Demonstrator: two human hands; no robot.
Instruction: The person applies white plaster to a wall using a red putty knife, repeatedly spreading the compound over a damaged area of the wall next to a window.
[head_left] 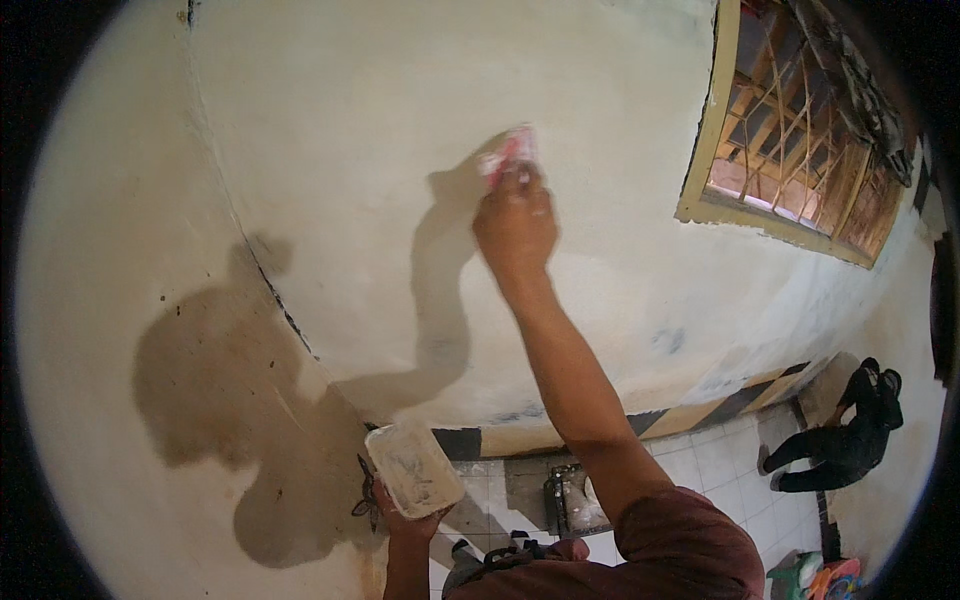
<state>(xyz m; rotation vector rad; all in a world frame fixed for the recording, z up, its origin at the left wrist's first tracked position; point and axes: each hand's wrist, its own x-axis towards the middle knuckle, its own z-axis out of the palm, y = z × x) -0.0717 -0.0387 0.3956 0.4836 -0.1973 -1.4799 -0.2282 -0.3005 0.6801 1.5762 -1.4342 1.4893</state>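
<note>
With my arm stretched up, my right hand [515,225] is closed around a flat red-and-white scraper [515,150], held against or close to the pale wall [350,120]. Motion blurs the scraper, and its exact shape is hard to make out. Low down by the wall corner, my left hand [410,515] grips a rectangular pale plastic tub [415,470] from its lower side. Smears of greyish-white paste coat the inside of the tub. Some of my left fingers are hidden behind it.
A barred window [800,140] with a yellowish frame is at the upper right. A dark crack [270,285] runs down the wall corner. On the tiled floor [690,465] stands a black tray [575,500]. A person in dark clothes [850,440] is at the right, near colourful items [825,578].
</note>
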